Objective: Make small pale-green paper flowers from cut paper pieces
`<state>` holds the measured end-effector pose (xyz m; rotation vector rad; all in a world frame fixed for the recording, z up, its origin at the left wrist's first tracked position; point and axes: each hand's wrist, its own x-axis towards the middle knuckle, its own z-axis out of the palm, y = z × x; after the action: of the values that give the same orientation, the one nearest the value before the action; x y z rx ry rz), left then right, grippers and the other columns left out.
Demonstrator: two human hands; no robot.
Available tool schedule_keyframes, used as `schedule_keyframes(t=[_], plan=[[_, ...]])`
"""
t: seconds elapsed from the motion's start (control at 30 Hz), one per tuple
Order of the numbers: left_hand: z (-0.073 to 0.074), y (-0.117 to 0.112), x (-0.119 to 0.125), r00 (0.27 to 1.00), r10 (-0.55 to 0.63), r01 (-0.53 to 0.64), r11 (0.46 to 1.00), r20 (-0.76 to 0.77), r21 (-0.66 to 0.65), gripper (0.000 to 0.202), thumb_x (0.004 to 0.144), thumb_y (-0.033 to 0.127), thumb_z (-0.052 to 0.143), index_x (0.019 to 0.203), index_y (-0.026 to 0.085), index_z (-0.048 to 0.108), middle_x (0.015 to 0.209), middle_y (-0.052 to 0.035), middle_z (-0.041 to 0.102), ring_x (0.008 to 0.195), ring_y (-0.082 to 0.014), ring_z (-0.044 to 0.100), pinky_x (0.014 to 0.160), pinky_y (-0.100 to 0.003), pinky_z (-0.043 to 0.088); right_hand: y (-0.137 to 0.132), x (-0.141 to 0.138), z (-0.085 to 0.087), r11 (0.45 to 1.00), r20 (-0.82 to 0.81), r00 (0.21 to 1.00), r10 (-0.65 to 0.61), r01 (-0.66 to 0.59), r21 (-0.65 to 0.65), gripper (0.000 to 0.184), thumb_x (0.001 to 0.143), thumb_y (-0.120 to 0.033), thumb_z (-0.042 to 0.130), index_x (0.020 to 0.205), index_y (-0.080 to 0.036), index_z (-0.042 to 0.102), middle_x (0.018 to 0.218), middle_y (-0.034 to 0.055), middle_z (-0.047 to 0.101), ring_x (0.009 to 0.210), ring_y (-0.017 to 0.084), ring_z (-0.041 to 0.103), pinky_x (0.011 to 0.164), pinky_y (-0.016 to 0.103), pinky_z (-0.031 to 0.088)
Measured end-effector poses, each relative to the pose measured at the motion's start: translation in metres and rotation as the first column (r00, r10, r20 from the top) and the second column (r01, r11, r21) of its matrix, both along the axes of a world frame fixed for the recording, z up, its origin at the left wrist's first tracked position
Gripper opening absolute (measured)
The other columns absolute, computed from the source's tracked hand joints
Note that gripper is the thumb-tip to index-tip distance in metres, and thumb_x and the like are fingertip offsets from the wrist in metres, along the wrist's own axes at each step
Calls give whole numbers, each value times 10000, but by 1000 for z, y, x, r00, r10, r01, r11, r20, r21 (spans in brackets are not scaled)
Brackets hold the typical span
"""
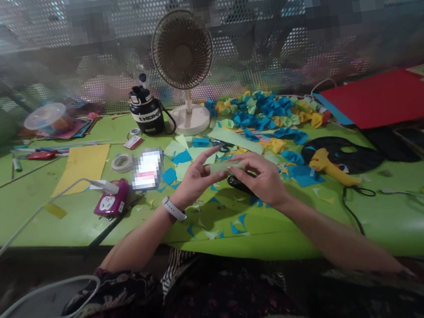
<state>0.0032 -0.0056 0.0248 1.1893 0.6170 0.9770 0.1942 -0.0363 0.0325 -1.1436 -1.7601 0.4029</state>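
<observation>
A green worktable (35, 220) spans the frame, with a yellow hot glue gun (329, 166) right of centre and blue paper scraps (237, 226) scattered below the hands. At centre, above the table, the left hand (195, 180) and right hand (258, 179) grip a pale green paper strip (223, 167) between thumbs and fingers.
</observation>
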Motion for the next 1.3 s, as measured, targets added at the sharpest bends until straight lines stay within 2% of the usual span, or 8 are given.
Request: schedule_keyframes(t=[0.2, 0.43, 0.53, 0.63, 0.73, 0.9, 1.03, 1.3], plan=[[-3, 2, 0, 999, -28, 27, 999, 16, 20, 800, 744, 253, 839, 1450, 208, 468, 940, -53, 770, 787, -132, 709, 785, -256, 556, 0, -1, 0, 998, -20, 1000, 21, -19, 58, 203, 887, -329, 655, 709, -231, 642, 981, 67, 734, 940, 220, 687, 841, 383, 551], [-5, 3, 1, 999, -36, 36, 999, 34, 21, 788, 753, 244, 835, 1452, 227, 473, 917, -36, 760, 784, -130, 703, 801, -269, 548, 1, -1, -1, 995, -14, 1000, 25, -24, 99, 212, 890, -331, 656, 705, -228, 640, 927, 60, 736, 928, 221, 690, 855, 389, 541], [-6, 3, 1, 1000, -13, 13, 999, 9, 31, 798, 750, 267, 839, 1457, 230, 470, 853, -20, 746, 728, -113, 678, 752, -243, 539, 0, -3, -2, 1000, -80, 997, 11, -9, 23, 216, 869, -401, 675, 758, -227, 611, 959, 62, 724, 848, 202, 683, 788, 368, 552], [-5, 2, 0, 1000, 10, -9, 999, -18, 46, 799, 754, 287, 836, 1460, 237, 466, 850, -11, 735, 665, -89, 639, 724, -233, 540, 0, -3, -2, 994, -225, 973, -51, 29, -101, 322, 796, -478, 736, 851, -231, 536, 979, 49, 688, 696, 148, 630, 660, 311, 539], [-4, 3, 1, 999, 26, -24, 998, -38, 54, 794, 759, 285, 830, 1463, 243, 463, 907, -21, 738, 647, -79, 622, 742, -247, 555, 0, -2, -2, 980, -296, 950, -101, 44, -193, 400, 765, -519, 752, 890, -239, 494, 857, 7, 625, 645, 130, 574, 588, 274, 488], [-3, 3, 1, 999, 24, -24, 999, 23, 22, 843, 739, 256, 841, 1476, 231, 433, 849, -1, 742, 734, -103, 670, 833, -270, 567, 0, -1, 0, 952, -206, 977, -62, -4, -305, 380, 841, -579, 650, 811, -238, 485, 629, -44, 499, 553, 124, 473, 521, 271, 388], [-3, 2, 1, 999, 29, -30, 999, 38, 23, 825, 737, 270, 840, 1461, 235, 448, 914, -24, 760, 800, -126, 698, 860, -287, 569, 0, -2, 0, 946, -159, 987, -3, -49, -322, 436, 861, -629, 594, 725, -240, 456, 595, -30, 515, 549, 136, 480, 533, 286, 386], [-6, 3, 0, 999, 31, -33, 998, 21, 59, 822, 762, 287, 825, 1477, 233, 421, 972, -50, 769, 833, -146, 715, 873, -312, 571, 1, -1, -3, 942, -131, 991, 31, -72, -327, 461, 876, -648, 567, 686, -243, 454, 570, -10, 583, 540, 157, 533, 553, 301, 416]])
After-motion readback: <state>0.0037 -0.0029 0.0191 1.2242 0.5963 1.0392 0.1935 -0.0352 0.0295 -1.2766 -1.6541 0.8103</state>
